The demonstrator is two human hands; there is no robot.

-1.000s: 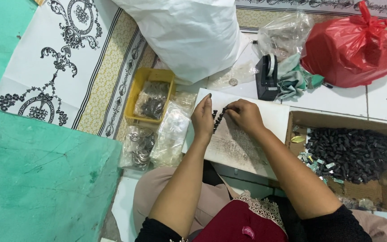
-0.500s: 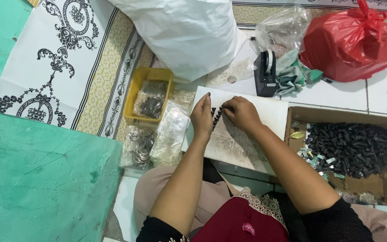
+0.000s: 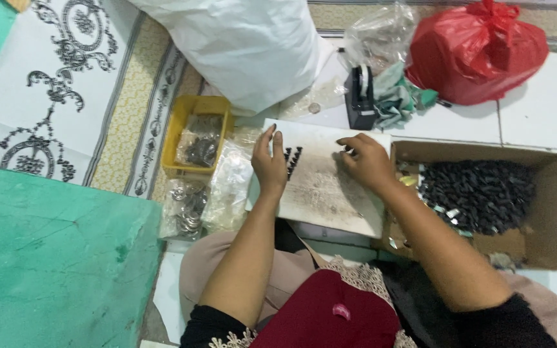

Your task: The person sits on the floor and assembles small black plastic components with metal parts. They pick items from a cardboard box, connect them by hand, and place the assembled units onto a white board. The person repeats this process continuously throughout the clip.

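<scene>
A short row of small black pieces [image 3: 292, 161] lies on a white board [image 3: 323, 196] across my lap. My left hand [image 3: 268, 162] stands on its edge just left of that row, with straight fingers that hold nothing. My right hand [image 3: 365, 161] rests on the board's right side, apart from the row, next to a cardboard box [image 3: 552, 193]. Its fingers are curled, with something small and dark at the tips, too small to make out. The box is heaped with many more black pieces [image 3: 478, 193].
A yellow tray [image 3: 178, 138] and clear bags of metal rings [image 3: 188, 209] lie left of the board. A black tape dispenser [image 3: 358, 96], green cloth, a red plastic bag [image 3: 478, 51] and a big white sack [image 3: 246, 45] sit beyond it. A green mat [image 3: 46, 258] covers the left.
Both hands were together at the row of black pieces. Now my right hand has moved right toward the box, and my left hand stays beside the row.
</scene>
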